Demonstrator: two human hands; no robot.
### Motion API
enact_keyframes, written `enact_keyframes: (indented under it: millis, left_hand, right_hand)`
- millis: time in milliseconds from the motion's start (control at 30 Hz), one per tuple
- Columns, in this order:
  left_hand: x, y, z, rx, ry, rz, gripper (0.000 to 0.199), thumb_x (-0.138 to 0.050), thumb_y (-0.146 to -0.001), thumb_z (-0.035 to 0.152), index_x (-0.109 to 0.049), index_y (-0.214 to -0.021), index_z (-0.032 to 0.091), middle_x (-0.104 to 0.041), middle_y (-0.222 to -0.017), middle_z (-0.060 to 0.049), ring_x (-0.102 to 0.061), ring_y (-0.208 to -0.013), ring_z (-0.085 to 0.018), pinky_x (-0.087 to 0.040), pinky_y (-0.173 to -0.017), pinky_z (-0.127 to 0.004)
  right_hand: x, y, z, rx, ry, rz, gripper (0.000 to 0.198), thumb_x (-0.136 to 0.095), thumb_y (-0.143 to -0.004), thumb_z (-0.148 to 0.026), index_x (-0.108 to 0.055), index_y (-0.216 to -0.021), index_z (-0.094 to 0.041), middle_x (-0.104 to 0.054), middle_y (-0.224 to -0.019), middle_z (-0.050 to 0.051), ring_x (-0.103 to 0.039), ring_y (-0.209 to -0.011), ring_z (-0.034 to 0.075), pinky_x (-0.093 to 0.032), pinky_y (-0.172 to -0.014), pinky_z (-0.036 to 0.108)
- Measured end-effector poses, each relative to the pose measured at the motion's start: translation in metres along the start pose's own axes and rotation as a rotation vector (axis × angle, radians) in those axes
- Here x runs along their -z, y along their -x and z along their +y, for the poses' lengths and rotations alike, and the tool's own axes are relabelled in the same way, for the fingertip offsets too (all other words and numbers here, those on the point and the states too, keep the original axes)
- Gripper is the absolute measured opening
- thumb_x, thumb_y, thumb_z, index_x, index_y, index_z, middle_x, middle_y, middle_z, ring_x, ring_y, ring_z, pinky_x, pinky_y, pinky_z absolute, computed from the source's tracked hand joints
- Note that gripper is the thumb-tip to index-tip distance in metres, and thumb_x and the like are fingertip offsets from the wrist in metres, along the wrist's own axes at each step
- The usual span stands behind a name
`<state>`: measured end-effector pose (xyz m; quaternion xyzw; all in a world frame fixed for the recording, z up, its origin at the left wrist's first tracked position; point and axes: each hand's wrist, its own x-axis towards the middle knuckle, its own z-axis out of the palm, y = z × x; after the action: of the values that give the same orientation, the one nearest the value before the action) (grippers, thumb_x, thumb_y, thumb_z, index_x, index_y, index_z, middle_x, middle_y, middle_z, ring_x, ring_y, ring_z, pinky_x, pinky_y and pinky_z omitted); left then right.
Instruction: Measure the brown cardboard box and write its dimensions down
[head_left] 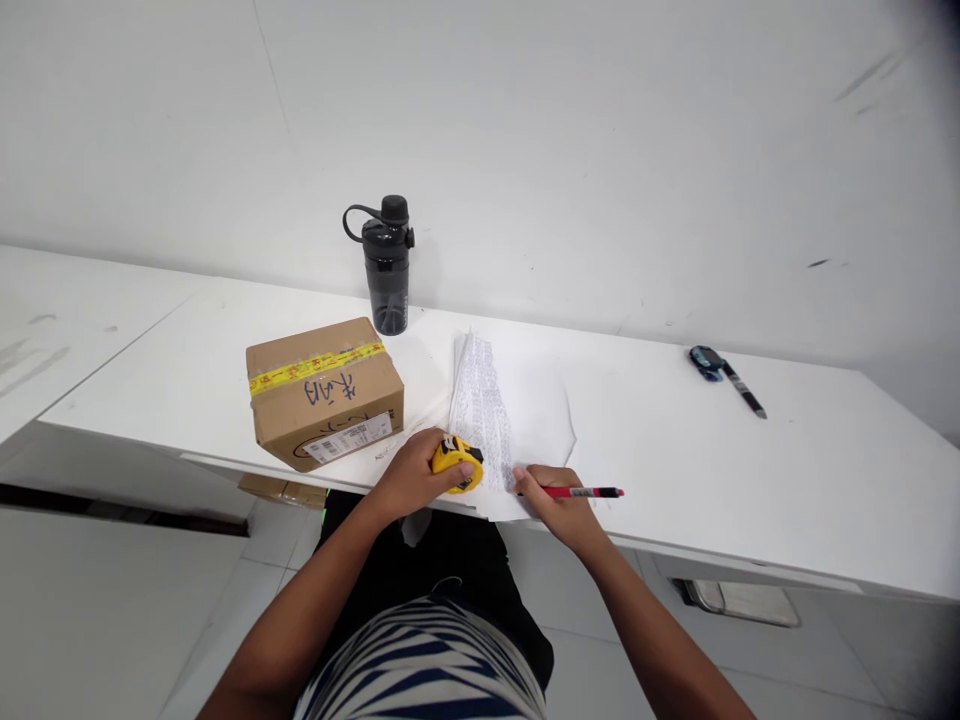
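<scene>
My left hand point(420, 474) is wrapped round a yellow and black tape measure point(457, 462) at the table's front edge. In my right hand point(559, 505) is a red pen point(581, 492), its barrel pointing right and its tip hidden by my fingers. Between and beyond both hands lies a sheet of paper point(480, 400) with dense printing or pattern, partly folded and resting over a plain white sheet point(538, 400). My right hand touches the paper's near edge. To the left of the tape measure stands a taped cardboard box point(330, 390) with handwriting and a label.
A dark drink bottle point(388, 270) stands behind the box near the wall. On the right of the white table point(675, 480) lie a small dark blue object point(705, 362) and a black pen point(742, 388). Another cardboard box point(281, 490) shows below the table.
</scene>
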<state>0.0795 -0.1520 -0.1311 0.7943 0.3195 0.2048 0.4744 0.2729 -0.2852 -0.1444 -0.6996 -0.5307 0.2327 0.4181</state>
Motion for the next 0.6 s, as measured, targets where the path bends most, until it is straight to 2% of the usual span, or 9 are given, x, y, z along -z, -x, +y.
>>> enact_keyframes:
  millis: [267,400,500,600]
  left_hand:
    - [0.001,-0.001,-0.001,-0.027,-0.015,-0.022,0.034,-0.065,-0.080,0.046,-0.063,-0.099,0.019,-0.066,-0.096,-0.005,-0.061,-0.090,-0.023,-0.046,-0.080,-0.034]
    - [0.000,-0.001,-0.003,-0.060,-0.042,-0.001,0.034,-0.065,-0.079,0.047,-0.063,-0.099,0.019,-0.067,-0.097,-0.006,-0.062,-0.090,-0.023,-0.048,-0.082,-0.035]
    - [-0.005,0.006,-0.003,-0.174,-0.122,0.083,0.034,-0.068,-0.076,0.046,-0.064,-0.098,0.020,-0.069,-0.097,-0.006,-0.064,-0.093,-0.024,-0.045,-0.093,-0.041]
    - [-0.007,0.022,-0.001,-0.416,-0.184,0.195,0.039,-0.071,-0.072,0.050,-0.062,-0.098,0.022,-0.072,-0.098,-0.004,-0.066,-0.099,-0.024,-0.033,-0.108,-0.045]
  right_hand:
    - [0.001,-0.001,0.003,-0.013,0.014,-0.048,0.051,-0.046,-0.092,-0.051,-0.059,-0.054,-0.019,-0.060,-0.055,0.002,-0.056,-0.055,0.016,-0.042,-0.054,0.027]
    - [0.000,0.000,0.000,-0.012,0.029,-0.038,0.046,-0.046,-0.092,-0.050,-0.065,-0.064,-0.020,-0.063,-0.059,0.002,-0.060,-0.060,0.018,-0.045,-0.058,0.028]
    - [-0.007,-0.001,0.002,0.025,0.102,0.099,0.037,-0.048,-0.091,-0.049,-0.068,-0.081,-0.019,-0.068,-0.079,0.007,-0.064,-0.077,0.022,-0.050,-0.071,0.033]
    - [-0.017,-0.010,0.007,-0.045,0.314,0.279,0.041,-0.045,-0.090,-0.045,-0.062,-0.113,-0.016,-0.064,-0.108,0.014,-0.064,-0.093,0.029,-0.052,-0.072,0.040]
